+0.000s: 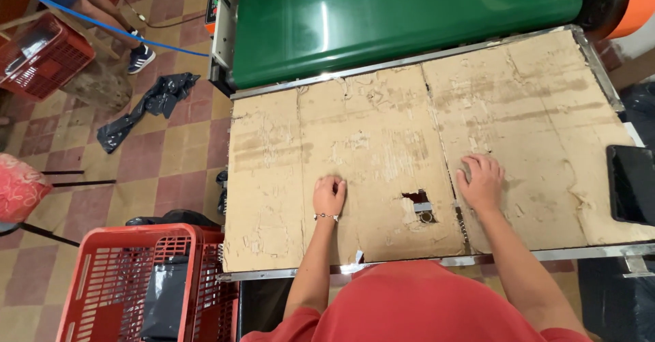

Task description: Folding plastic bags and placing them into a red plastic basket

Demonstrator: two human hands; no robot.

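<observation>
Worn cardboard (382,144) covers the metal-edged counter (409,263) below a green machine (402,15), and on it the person's left hand (329,195) rests curled into a loose fist while the right hand (482,180) lies flat, holding nothing, a red crate (136,280) beside

Flattened cardboard and one dark screen on the metal-edged table

A worn, torn brown flattened cardboard sheet (382,158) covers the tabletop from nine to three o'clock, with a small ragged hole near its lower middle. At three o'clock, at the table's right edge, lies a flat black rectangular screen (631,184), dark and glossy, touching the cardboard's edge.
</observation>
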